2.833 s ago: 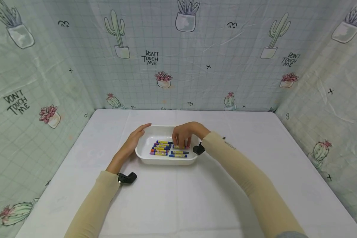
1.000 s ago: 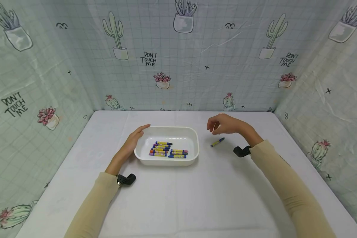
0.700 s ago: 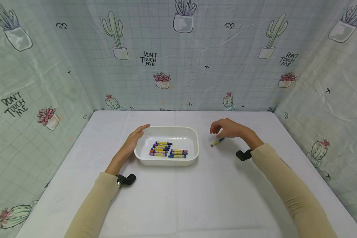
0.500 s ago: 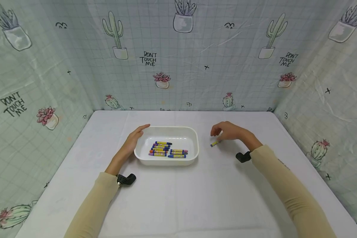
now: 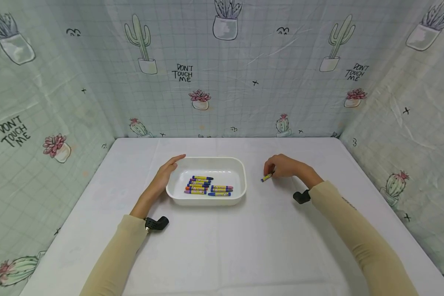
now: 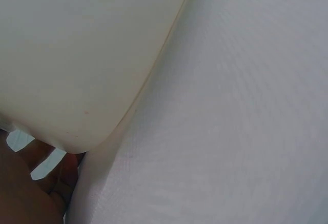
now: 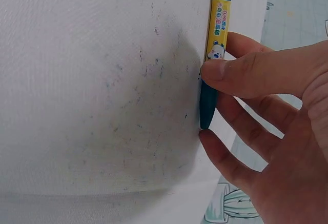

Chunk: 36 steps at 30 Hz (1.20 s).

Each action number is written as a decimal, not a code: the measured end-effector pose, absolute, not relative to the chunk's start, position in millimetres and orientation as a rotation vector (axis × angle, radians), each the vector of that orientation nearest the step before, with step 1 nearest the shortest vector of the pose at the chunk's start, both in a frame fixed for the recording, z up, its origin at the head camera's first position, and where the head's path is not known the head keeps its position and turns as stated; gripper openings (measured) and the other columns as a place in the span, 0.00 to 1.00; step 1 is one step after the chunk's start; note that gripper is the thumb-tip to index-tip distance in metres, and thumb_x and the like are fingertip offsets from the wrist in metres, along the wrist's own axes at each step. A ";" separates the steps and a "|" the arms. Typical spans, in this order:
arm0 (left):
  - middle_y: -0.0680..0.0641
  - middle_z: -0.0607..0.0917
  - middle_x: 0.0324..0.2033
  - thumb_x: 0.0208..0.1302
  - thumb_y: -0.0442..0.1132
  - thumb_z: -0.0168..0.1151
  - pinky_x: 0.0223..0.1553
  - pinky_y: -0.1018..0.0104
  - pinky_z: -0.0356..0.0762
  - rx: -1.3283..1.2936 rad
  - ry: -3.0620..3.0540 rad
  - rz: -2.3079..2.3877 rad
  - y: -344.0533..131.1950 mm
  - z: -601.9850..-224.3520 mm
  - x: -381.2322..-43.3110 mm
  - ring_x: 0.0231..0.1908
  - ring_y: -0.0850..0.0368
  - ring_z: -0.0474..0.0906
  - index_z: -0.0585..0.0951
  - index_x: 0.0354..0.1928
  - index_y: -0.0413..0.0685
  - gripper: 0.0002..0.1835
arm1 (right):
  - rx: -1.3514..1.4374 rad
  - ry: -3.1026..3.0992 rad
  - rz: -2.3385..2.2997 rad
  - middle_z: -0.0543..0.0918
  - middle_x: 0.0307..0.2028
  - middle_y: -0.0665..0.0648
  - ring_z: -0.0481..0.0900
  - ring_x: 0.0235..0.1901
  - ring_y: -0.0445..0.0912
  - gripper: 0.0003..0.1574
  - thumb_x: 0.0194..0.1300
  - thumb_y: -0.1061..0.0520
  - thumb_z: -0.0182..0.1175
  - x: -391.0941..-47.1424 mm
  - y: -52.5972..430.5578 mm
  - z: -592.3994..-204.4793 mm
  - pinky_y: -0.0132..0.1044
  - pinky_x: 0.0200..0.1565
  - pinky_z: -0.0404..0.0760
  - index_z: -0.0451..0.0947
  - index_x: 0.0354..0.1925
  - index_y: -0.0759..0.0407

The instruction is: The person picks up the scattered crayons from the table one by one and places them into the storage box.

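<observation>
My right hand (image 5: 281, 165) pinches a crayon (image 5: 267, 177) between thumb and fingers, low over the white table to the right of the tray. In the right wrist view this crayon (image 7: 218, 34) has a yellow and blue wrapper and a dark teal tip, and the thumb lies across its middle. A white rectangular tray (image 5: 207, 202) stands near the table's centre. My left hand (image 5: 164, 176) rests against the tray's left end, fingers reaching along to the far corner. The left wrist view shows those fingers (image 6: 65, 172) at the tray's outer wall.
Inside the tray, a stack of several crayons (image 5: 197, 185) lies left of centre, and three more crayons (image 5: 221, 190) lie side by side on the right. A cactus-print cloth (image 5: 222, 102) encloses the white table (image 5: 222, 246) at the back and sides.
My right hand has left the tray, moved right and come down onto the crayon lying on the table, which it now pinches. The left hand has stayed at the tray.
</observation>
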State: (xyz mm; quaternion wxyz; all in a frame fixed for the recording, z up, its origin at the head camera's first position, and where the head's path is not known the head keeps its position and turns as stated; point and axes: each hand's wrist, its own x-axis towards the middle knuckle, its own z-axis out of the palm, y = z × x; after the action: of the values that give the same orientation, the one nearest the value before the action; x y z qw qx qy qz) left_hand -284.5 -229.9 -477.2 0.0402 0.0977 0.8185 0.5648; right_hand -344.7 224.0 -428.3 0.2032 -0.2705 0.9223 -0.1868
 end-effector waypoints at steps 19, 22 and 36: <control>0.45 0.58 0.81 0.85 0.46 0.33 0.77 0.39 0.58 0.325 2.507 1.760 -230.8 -479.3 -282.6 0.80 0.39 0.55 0.62 0.80 0.55 0.27 | -0.788 2.541 -0.489 0.88 0.39 0.52 0.79 0.38 0.44 0.13 0.63 0.70 0.64 -343.1 222.1 -426.9 0.38 0.45 0.81 0.86 0.40 0.54; 0.43 0.57 0.82 0.85 0.44 0.31 0.78 0.38 0.55 0.317 2.511 1.754 -231.1 -480.4 -282.7 0.80 0.38 0.53 0.61 0.80 0.52 0.27 | -0.796 2.537 -0.484 0.88 0.38 0.51 0.79 0.38 0.43 0.13 0.62 0.70 0.64 -343.7 223.4 -427.5 0.37 0.44 0.81 0.86 0.39 0.54; 0.45 0.57 0.82 0.85 0.46 0.32 0.78 0.39 0.57 0.324 2.512 1.748 -231.2 -480.4 -280.9 0.80 0.39 0.53 0.61 0.81 0.56 0.27 | -0.828 2.563 -0.483 0.87 0.41 0.50 0.79 0.42 0.46 0.13 0.60 0.68 0.66 -344.7 218.8 -407.6 0.41 0.49 0.81 0.85 0.41 0.54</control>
State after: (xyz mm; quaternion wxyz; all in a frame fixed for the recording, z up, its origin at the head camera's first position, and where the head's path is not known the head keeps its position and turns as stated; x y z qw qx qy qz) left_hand -280.9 -231.2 -480.4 0.0320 0.1051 0.8159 0.5676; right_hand -344.7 218.8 -407.6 0.2015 -0.2963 0.9175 -0.1729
